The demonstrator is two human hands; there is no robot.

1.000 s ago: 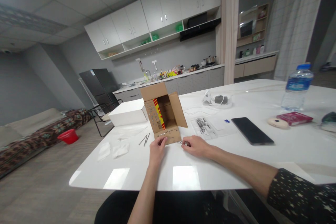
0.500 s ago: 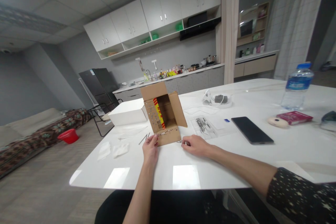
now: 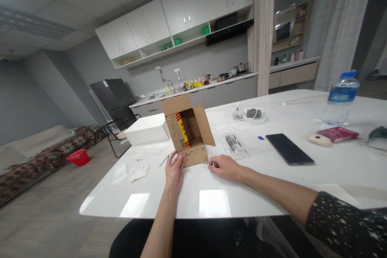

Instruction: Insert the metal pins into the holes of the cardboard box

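Observation:
An open cardboard box (image 3: 189,131) lies on its side on the white table (image 3: 248,177), its front flap down and studded with small pins. My left hand (image 3: 174,168) is at the flap's left corner, pinching a thin metal pin upright between thumb and finger. My right hand (image 3: 223,167) rests on the table just right of the flap, fingers closed on a small metal piece. Two more thin pins (image 3: 165,159) lie on the table left of the box.
A white box (image 3: 146,131) stands behind the pins. A clear packet of pins (image 3: 234,145), a black phone (image 3: 286,149), a headset (image 3: 251,115), a water bottle (image 3: 341,98), a red booklet (image 3: 338,134) and white tissues (image 3: 130,172) lie around. The table's front edge is close.
My left hand slid left from the middle of the flap to its left corner and now holds a pin upright. My right hand stayed in place.

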